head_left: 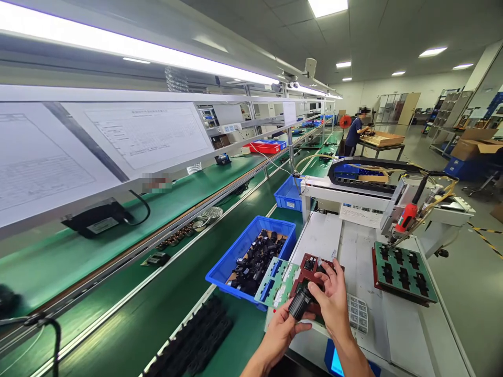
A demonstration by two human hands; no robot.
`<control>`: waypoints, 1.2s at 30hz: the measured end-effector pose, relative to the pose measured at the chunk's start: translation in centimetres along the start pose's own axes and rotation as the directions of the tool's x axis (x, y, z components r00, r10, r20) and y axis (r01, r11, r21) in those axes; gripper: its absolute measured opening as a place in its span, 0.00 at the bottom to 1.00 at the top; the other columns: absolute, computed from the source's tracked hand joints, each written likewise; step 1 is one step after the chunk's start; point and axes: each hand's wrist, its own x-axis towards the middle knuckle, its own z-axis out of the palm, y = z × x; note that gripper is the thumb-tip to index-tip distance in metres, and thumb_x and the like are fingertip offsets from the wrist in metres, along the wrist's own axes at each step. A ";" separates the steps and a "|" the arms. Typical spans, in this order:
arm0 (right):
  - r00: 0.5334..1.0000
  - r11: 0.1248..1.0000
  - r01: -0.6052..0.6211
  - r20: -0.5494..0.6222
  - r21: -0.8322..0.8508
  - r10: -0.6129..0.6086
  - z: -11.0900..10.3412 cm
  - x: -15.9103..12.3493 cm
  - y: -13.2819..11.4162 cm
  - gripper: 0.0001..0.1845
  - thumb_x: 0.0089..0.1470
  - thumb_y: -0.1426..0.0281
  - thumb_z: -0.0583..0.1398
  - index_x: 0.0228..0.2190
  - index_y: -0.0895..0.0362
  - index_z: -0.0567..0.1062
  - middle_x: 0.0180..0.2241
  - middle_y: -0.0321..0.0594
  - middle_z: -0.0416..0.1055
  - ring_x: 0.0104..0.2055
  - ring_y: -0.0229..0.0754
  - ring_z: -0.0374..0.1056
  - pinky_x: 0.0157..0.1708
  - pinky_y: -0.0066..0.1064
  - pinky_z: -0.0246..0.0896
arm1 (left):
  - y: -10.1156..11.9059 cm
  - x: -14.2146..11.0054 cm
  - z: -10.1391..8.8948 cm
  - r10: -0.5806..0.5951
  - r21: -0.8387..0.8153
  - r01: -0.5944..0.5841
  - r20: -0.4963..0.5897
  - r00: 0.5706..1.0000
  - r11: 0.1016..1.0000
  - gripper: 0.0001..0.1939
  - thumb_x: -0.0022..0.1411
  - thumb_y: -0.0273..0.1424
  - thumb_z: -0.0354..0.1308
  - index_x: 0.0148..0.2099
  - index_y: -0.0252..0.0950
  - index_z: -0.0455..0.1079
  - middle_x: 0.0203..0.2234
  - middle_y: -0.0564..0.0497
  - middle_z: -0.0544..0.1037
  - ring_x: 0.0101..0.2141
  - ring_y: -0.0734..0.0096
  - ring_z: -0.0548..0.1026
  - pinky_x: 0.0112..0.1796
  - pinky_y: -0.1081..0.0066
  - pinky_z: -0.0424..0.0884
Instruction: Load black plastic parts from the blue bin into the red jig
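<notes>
A black ribbed cylindrical part (300, 303) is held between my two hands, above the front of the machine's bed. My left hand (281, 327) is closed around its lower end. The thumb of my right hand (334, 296) touches the upper end; its fingers curl beside it, partly hiding what they grip. Just behind the hands lies a dark red fixture plate (308, 262) with black parts in it, partly covered by my right hand. Next to it, a light green fixture plate (277, 283) leans over the edge of a blue bin (220, 280) of black parts.
On the machine bed's right stands a green fixture (404, 267) with several black parts, below a red screwdriver head (406, 217). A compartment tray (357, 313) lies by my right wrist. Black trays (196, 335) lie at lower left. A person (354, 133) works farther back.
</notes>
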 end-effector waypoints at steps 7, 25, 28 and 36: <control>0.998 0.992 0.055 0.025 -0.114 -0.052 -1.3 -3.3 -2.7 0.40 0.64 0.57 0.66 0.69 0.43 0.55 0.55 0.47 0.70 0.48 0.47 0.69 0.44 0.40 0.75 | 1.3 -1.5 2.1 0.087 -0.049 -0.086 0.015 0.996 0.995 0.37 0.47 0.39 0.81 0.60 0.49 0.76 0.54 0.44 0.79 0.49 0.50 0.81 0.39 0.64 0.81; 0.977 0.978 -0.210 0.028 -0.004 0.210 -0.7 -6.6 -2.0 0.53 0.51 0.52 0.73 0.67 0.54 0.56 0.28 0.34 0.78 0.29 0.44 0.71 0.32 0.35 0.64 | 2.1 -1.9 2.5 0.307 0.316 -0.258 -0.116 0.945 0.913 0.30 0.50 0.30 0.78 0.56 0.42 0.78 0.65 0.39 0.72 0.57 0.41 0.77 0.49 0.58 0.80; 0.978 0.978 -0.208 0.009 -0.007 0.208 -0.6 -6.7 -1.8 0.53 0.50 0.51 0.74 0.67 0.53 0.58 0.26 0.32 0.77 0.28 0.45 0.71 0.31 0.35 0.65 | 2.4 -1.9 2.6 0.286 0.320 -0.233 -0.127 0.950 0.918 0.30 0.49 0.30 0.78 0.55 0.42 0.79 0.66 0.39 0.72 0.58 0.39 0.76 0.49 0.57 0.80; 0.981 0.981 -0.195 -0.005 -0.016 0.194 -0.4 -6.4 -2.1 0.55 0.50 0.51 0.74 0.68 0.55 0.56 0.26 0.33 0.77 0.28 0.45 0.72 0.31 0.36 0.67 | 2.5 -2.0 2.8 0.292 0.323 -0.242 -0.114 0.950 0.915 0.29 0.51 0.30 0.78 0.56 0.43 0.79 0.63 0.39 0.73 0.58 0.41 0.76 0.51 0.56 0.79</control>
